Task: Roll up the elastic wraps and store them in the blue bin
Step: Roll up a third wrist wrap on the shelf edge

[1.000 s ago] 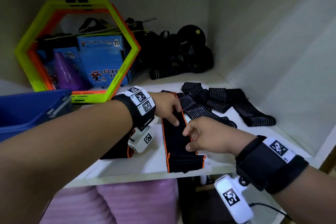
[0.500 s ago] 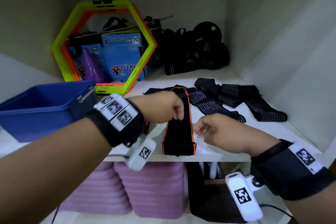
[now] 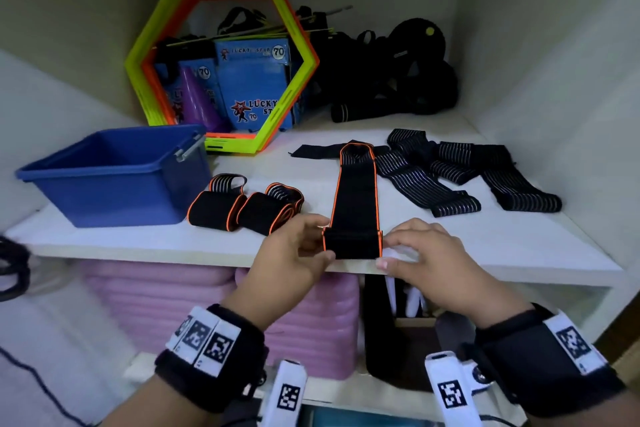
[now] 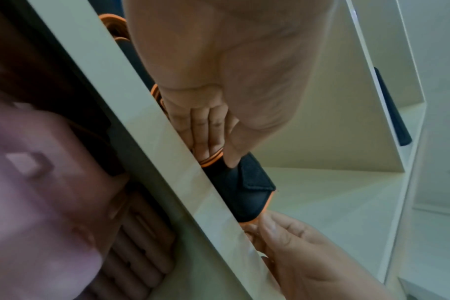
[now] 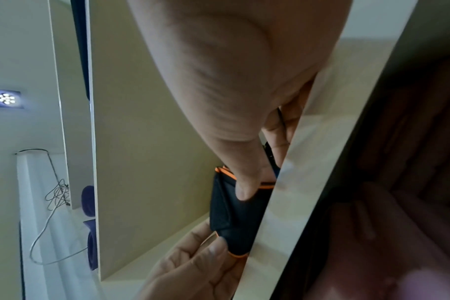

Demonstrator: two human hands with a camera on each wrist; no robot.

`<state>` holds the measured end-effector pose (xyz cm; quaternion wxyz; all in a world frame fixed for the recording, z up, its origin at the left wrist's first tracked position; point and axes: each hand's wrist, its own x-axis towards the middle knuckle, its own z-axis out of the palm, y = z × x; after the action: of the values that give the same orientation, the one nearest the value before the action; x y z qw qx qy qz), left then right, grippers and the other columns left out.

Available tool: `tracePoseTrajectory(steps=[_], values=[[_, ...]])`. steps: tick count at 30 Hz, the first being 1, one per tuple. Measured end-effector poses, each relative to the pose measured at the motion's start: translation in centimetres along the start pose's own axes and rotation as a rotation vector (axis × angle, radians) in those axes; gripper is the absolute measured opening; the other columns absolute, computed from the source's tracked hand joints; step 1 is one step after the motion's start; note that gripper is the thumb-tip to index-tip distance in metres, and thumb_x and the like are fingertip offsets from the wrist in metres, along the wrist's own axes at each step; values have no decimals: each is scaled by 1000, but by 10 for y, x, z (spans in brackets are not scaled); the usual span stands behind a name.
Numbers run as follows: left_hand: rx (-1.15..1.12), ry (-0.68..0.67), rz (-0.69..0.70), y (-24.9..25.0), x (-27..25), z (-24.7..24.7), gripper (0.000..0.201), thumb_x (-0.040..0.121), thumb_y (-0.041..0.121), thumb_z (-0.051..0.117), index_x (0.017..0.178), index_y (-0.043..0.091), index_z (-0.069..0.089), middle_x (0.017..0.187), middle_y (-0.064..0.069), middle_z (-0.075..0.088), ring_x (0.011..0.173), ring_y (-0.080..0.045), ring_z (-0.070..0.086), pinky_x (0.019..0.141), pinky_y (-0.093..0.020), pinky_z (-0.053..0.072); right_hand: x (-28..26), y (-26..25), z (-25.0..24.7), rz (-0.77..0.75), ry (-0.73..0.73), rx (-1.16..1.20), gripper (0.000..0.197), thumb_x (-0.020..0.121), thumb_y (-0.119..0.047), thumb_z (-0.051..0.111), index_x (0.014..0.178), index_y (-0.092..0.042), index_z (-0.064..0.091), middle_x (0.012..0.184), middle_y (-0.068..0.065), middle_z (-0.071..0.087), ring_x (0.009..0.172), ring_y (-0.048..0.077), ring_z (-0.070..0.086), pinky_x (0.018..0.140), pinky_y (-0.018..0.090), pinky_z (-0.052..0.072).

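A black wrap with orange edging (image 3: 355, 191) lies stretched front to back on the white shelf (image 3: 485, 246), its near end folded over at the shelf's front edge (image 4: 247, 188) (image 5: 234, 215). My left hand (image 3: 304, 246) pinches the left side of that folded end, and my right hand (image 3: 408, 246) pinches its right side. Two rolled orange-edged wraps (image 3: 242, 208) lie to the left beside the blue bin (image 3: 114, 177). Striped black wraps (image 3: 460, 173) lie loose at the right. I cannot see anything in the bin.
Yellow and orange hexagon frames (image 3: 221, 62) lean at the back with blue boxes and a purple cone behind them. Black gear (image 3: 391, 80) is piled at the back right. Pink mats (image 3: 214, 305) fill the shelf below. Cabinet walls close in left and right.
The view has pulled back and down. Both hands came back from the middle of the strap to its near end at the shelf edge, which is now folded over.
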<state>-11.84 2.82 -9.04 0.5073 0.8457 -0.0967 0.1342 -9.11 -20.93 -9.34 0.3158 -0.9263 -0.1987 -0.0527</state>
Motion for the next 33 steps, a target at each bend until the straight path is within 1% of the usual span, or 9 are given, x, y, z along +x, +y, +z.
tracePoseTrajectory(steps=[2, 5, 11, 16, 19, 23, 27, 30, 33], values=[[-83, 67, -44, 2, -2, 5, 43, 83, -2, 75, 110, 28, 63, 87, 4, 67, 81, -7, 67, 76, -18, 52, 1, 1, 4, 18, 46, 19, 6, 87, -54, 64, 82, -51, 62, 108, -23, 59, 109, 6, 46, 104, 42, 34], [-181, 105, -82, 6, -3, 10, 42, 83, -5, 74, 108, 26, 61, 78, 5, 70, 70, -2, 67, 69, -16, 52, 4, 4, 10, 42, 125, 63, 17, 89, -52, 61, 78, -42, 70, 100, -23, 63, 105, 7, 54, 102, 46, 38], [-132, 205, -88, 1, -5, 21, 37, 82, 4, 78, 111, 24, 66, 86, -2, 76, 84, -10, 73, 80, -28, 58, 4, 2, 21, 57, 255, 113, 10, 91, -44, 64, 84, -39, 70, 87, -16, 66, 95, 13, 61, 92, 49, 46], [-135, 257, -62, 5, -10, 28, 33, 83, 1, 75, 104, 25, 66, 82, 7, 75, 79, 2, 71, 78, -19, 56, -5, -3, 26, 57, 365, 149, 7, 89, -30, 70, 86, -31, 77, 82, -13, 69, 88, 14, 62, 87, 43, 49], [-101, 282, -54, 5, -8, 29, 30, 84, 4, 76, 101, 26, 65, 77, 10, 73, 76, 4, 70, 74, -13, 53, -9, -4, 32, 44, 389, 95, 16, 91, -34, 65, 77, -31, 72, 85, -15, 68, 89, 16, 60, 86, 45, 49], [-43, 276, -70, 4, 2, 27, 26, 83, 9, 78, 100, 24, 66, 74, 7, 73, 71, 0, 68, 69, -17, 52, -3, -5, 35, 124, 384, 30, 28, 95, -41, 58, 70, -31, 65, 92, -11, 65, 91, 19, 58, 88, 46, 46], [39, 258, -83, 5, 9, 26, 22, 80, 15, 80, 96, 23, 67, 76, 8, 72, 75, -3, 68, 73, -27, 56, 1, -14, 34, 216, 404, 8, 39, 92, -40, 62, 57, -38, 47, 97, -9, 61, 97, 19, 56, 90, 41, 43], [106, 257, -50, 5, 12, 25, 20, 79, 15, 81, 90, 24, 67, 82, 10, 71, 74, -8, 68, 72, -26, 54, 2, -16, 34, 251, 412, 11, 32, 89, -43, 64, 60, -36, 53, 98, -9, 61, 97, 20, 57, 90, 42, 45], [168, 213, -33, 6, 13, 23, 18, 80, 13, 80, 90, 23, 69, 79, 11, 69, 65, -12, 66, 69, -22, 51, 3, -17, 31, 259, 406, -12, 22, 87, -46, 66, 70, -33, 61, 94, -8, 63, 95, 21, 59, 89, 44, 47]])
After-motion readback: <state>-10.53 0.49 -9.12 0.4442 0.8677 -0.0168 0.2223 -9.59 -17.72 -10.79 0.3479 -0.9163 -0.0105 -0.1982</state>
